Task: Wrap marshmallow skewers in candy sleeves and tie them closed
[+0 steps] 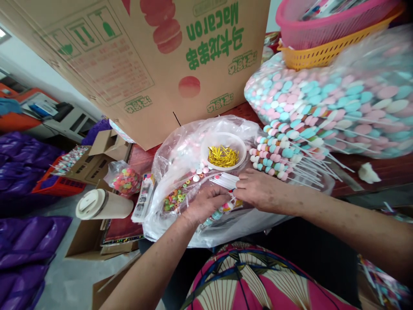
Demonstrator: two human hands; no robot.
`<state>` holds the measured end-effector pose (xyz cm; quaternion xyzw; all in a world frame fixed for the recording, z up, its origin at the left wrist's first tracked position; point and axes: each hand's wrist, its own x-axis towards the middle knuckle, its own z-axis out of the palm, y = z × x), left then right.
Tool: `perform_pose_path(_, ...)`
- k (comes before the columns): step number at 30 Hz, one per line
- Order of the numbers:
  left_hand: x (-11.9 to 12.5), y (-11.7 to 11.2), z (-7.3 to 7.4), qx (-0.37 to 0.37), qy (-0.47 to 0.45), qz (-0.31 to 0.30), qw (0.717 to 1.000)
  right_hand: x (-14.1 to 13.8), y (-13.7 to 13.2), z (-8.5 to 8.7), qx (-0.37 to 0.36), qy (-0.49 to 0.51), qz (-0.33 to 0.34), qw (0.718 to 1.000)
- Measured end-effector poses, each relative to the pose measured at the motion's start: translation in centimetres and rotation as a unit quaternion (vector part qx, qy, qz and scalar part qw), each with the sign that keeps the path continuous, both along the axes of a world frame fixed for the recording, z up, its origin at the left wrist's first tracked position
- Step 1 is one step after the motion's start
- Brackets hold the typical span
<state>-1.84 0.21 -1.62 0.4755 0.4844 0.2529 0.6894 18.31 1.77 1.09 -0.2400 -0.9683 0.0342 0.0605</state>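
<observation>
My left hand (205, 204) is closed around a small clear packet of coloured candy (222, 209), over a clear plastic bag (180, 150) spread on the table edge. Meeting it from the right, my right hand (258, 189) pinches the top of the same packet, just below a bundle of white sticks (226, 180). Behind the hands a white bowl (222, 144) holds gold twist ties (223, 156). Pastel candy skewers (277, 153) lie to the right of the bowl. Loose ring candies (174, 199) lie inside the bag at left.
A large Macaron carton (145, 56) stands behind. A big clear bag of pastel skewers (338, 94) fills the right, with pink and yellow baskets (322, 26) on top. At left are a beige lidded cup (103, 204), a small candy bag (124, 178), open boxes and purple bags (22, 241).
</observation>
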Motion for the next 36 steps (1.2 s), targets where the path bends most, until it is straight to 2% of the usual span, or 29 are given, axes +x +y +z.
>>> perform_pose_path(4, -1.0, 0.3, 1.1, 0.007, -0.023, -0.003, 1.000, -0.1, 0.3, 0.8, 0.001, -0.026, -0.009, 1.000)
perform_pose_path(5, -1.3, 0.3, 1.4, 0.022, -0.019, -0.030, 0.999, -0.2, 0.3, 1.1, -0.005, -0.037, -0.015, 0.999)
perform_pose_path(7, -1.6, 0.1, 1.8, 0.108, 0.044, -0.113, 0.987, -0.5, 0.5, 1.9, -0.033, -0.071, -0.037, 0.996)
perform_pose_path(9, -1.7, -0.5, 1.7, 0.221, 0.192, -0.163, 0.942, -0.7, 0.6, 2.6, -0.073, -0.103, -0.078, 0.989)
perform_pose_path(11, -1.6, -1.1, 1.0, 0.290, 0.357, -0.146, 0.876, -0.8, 0.8, 3.3, -0.108, -0.120, -0.112, 0.981)
perform_pose_path(12, -1.6, -1.3, 0.7, 0.301, 0.414, -0.127, 0.850, -0.8, 0.9, 3.6, -0.117, -0.125, -0.121, 0.978)
perform_pose_path(13, -1.5, -1.4, 0.5, 0.302, 0.440, -0.115, 0.838, -0.8, 0.9, 3.9, -0.122, -0.129, -0.124, 0.976)
perform_pose_path(14, -1.6, -1.4, 0.3, 0.303, 0.433, -0.113, 0.841, -0.8, 0.9, 4.1, -0.124, -0.135, -0.120, 0.976)
perform_pose_path(15, -1.7, -1.2, 0.3, 0.304, 0.398, -0.120, 0.857, -0.9, 0.9, 4.2, -0.123, -0.140, -0.115, 0.976)
perform_pose_path(17, -1.9, -0.6, 0.5, 0.304, 0.289, -0.156, 0.894, -1.4, 0.7, 4.3, -0.120, -0.140, -0.104, 0.977)
perform_pose_path(19, -2.0, 0.0, 0.9, 0.288, 0.203, -0.193, 0.916, -1.9, 0.4, 4.1, -0.117, -0.125, -0.099, 0.980)
perform_pose_path(23, -2.1, 0.6, 1.3, 0.218, 0.141, -0.210, 0.943, -2.0, 0.5, 3.0, -0.138, -0.071, -0.096, 0.983)
perform_pose_path(28, -2.8, 0.5, 2.1, 0.240, 0.091, -0.218, 0.942, -0.2, 1.0, 2.2, -0.146, 0.058, -0.092, 0.983)
perform_pose_path(32, -2.3, 0.0, 1.3, 0.255, 0.128, -0.196, 0.938, -1.7, 0.4, 2.3, -0.137, 0.019, -0.104, 0.985)
perform_pose_path(36, -1.5, -0.4, 0.7, 0.230, 0.131, -0.153, 0.952, -3.5, 0.3, 2.1, -0.141, -0.032, -0.119, 0.982)
